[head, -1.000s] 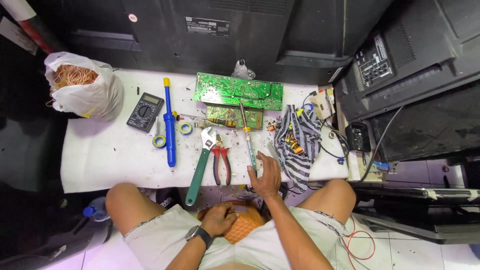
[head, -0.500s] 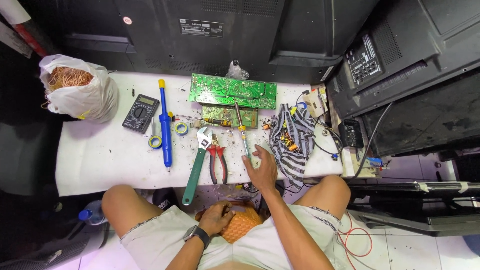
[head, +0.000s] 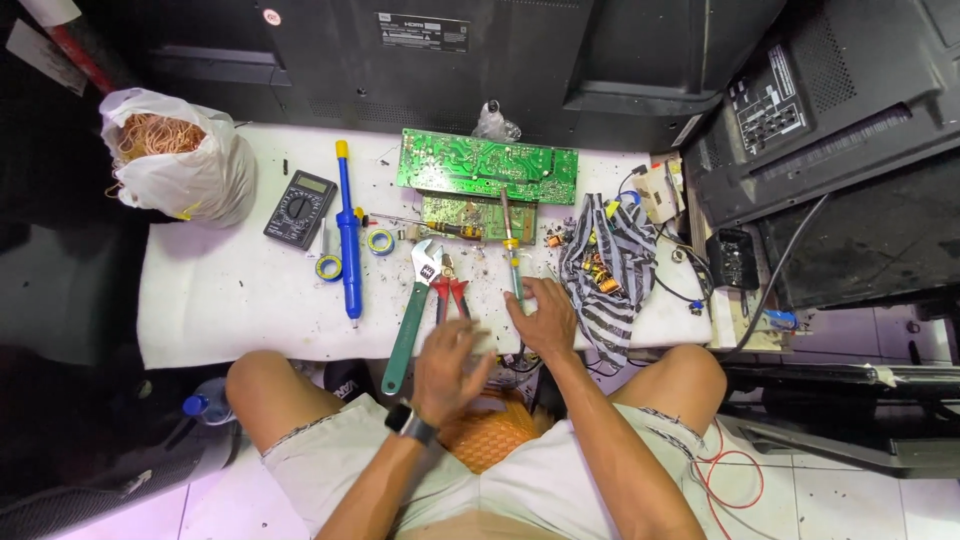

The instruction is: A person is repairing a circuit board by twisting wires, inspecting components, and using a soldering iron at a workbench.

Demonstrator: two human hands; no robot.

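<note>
Soldering iron (head: pixel 511 250) lies on the white table (head: pixel 230 300), its handle end just under the right hand's (head: pixel 545 318) fingertips; whether those fingers grip it I cannot tell. Left hand (head: pixel 447 370) hovers blurred at the table's near edge, fingers loose, holding nothing. Red pliers (head: pixel 448 293) and green wrench (head: pixel 408 322) lie just beyond its fingers.

1 head-worn view, looking steeply down from above the seated person's lap onto the white table (head: pixel 230 300); table fills mid-frame, moderately far; television backs beyond the table's far edge.
</note>
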